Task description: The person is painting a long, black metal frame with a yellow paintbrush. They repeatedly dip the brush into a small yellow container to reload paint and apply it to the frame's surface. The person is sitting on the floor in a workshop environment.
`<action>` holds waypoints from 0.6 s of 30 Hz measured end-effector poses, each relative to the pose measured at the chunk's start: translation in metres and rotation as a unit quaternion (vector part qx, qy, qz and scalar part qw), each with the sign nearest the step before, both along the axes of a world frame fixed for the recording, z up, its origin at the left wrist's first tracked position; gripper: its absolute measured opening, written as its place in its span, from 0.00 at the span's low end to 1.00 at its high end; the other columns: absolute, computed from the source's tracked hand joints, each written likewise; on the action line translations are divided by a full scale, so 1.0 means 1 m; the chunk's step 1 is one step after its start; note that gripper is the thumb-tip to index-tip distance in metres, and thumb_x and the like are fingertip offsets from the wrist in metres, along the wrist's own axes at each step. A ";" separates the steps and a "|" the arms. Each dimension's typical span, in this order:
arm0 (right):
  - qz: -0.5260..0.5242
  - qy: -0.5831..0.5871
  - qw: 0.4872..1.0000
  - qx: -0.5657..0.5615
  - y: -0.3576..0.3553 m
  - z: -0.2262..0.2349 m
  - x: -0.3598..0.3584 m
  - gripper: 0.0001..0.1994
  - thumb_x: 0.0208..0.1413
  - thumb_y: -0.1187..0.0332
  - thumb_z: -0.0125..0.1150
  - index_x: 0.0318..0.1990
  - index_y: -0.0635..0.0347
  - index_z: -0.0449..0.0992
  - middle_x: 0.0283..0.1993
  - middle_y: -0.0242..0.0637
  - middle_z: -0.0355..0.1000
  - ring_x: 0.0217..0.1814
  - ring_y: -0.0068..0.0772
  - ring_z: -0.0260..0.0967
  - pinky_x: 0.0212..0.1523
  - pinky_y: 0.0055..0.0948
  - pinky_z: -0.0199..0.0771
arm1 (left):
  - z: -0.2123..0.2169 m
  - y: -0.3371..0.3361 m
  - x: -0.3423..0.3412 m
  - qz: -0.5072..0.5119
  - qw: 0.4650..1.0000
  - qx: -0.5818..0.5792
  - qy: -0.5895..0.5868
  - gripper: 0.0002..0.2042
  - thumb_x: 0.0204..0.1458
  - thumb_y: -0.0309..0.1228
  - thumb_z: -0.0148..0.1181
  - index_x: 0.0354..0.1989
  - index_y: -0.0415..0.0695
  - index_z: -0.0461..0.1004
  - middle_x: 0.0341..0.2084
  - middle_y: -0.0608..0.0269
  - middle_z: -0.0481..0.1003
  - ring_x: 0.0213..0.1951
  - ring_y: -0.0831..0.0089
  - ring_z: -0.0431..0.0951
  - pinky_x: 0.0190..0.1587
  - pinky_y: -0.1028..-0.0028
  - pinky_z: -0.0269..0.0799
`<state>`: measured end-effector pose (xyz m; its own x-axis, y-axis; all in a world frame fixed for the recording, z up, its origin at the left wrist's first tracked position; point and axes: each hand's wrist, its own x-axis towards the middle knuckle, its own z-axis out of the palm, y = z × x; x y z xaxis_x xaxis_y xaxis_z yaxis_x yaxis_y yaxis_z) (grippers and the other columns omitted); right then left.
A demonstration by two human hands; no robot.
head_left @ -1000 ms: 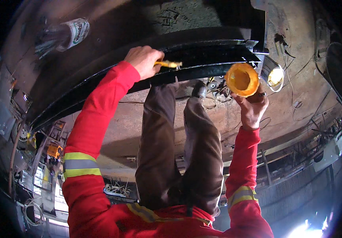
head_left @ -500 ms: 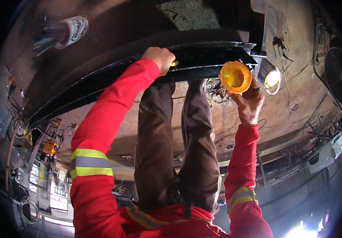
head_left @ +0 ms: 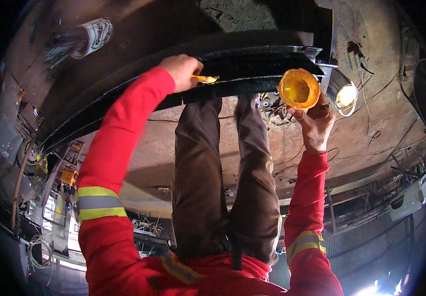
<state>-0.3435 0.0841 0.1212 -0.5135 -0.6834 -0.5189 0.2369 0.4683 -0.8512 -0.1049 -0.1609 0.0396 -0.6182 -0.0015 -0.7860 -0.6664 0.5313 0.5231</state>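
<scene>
My left hand (head_left: 179,72) is closed around a small yellow-coated brush (head_left: 206,79), most of its handle hidden in the fist. The brush tip points right, over a long dark metal beam (head_left: 252,88) that crosses in front of my legs. I cannot tell whether it touches the beam. In my right hand (head_left: 316,123) a rough-rimmed orange cup (head_left: 287,92) is held from below and the right side. Its mouth faces me, and yellow material shows inside.
A lit round lamp (head_left: 346,96) stands right of the cup, with cables (head_left: 366,106) on the brown floor. At the far left lies a white container (head_left: 96,37) of thin rods. Metal parts (head_left: 274,109) lie beyond my legs, and bright light glares at the lower right.
My left hand has drawn leftward with the brush, so more of it shows. My right hand and the cup have shifted slightly right and farther away.
</scene>
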 end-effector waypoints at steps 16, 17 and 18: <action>0.027 -0.089 0.995 -0.046 -0.020 -0.014 -0.001 0.35 0.36 0.63 0.81 0.56 0.64 0.74 0.57 0.38 0.73 0.56 0.32 0.69 0.58 0.32 0.65 | 0.180 -0.059 -0.013 0.166 0.978 -0.019 0.128 0.06 0.45 0.22 0.57 0.33 0.39 0.70 0.19 0.56 0.70 0.20 0.64 0.72 0.28 0.71 0.66; 0.031 -0.083 0.994 -0.062 -0.024 -0.013 -0.001 0.35 0.36 0.63 0.81 0.55 0.64 0.74 0.57 0.38 0.73 0.56 0.32 0.69 0.58 0.31 0.65 | 0.202 -0.059 -0.016 0.160 0.967 -0.034 0.196 0.07 0.45 0.23 0.57 0.34 0.39 0.70 0.20 0.56 0.71 0.21 0.64 0.73 0.28 0.70 0.67; 0.037 -0.080 0.993 -0.080 -0.027 -0.012 -0.001 0.35 0.36 0.63 0.81 0.55 0.64 0.74 0.57 0.38 0.72 0.56 0.32 0.69 0.58 0.31 0.65 | 0.219 -0.057 -0.022 0.154 0.951 -0.053 0.261 0.07 0.45 0.24 0.57 0.34 0.39 0.71 0.21 0.56 0.71 0.22 0.64 0.74 0.28 0.70 0.68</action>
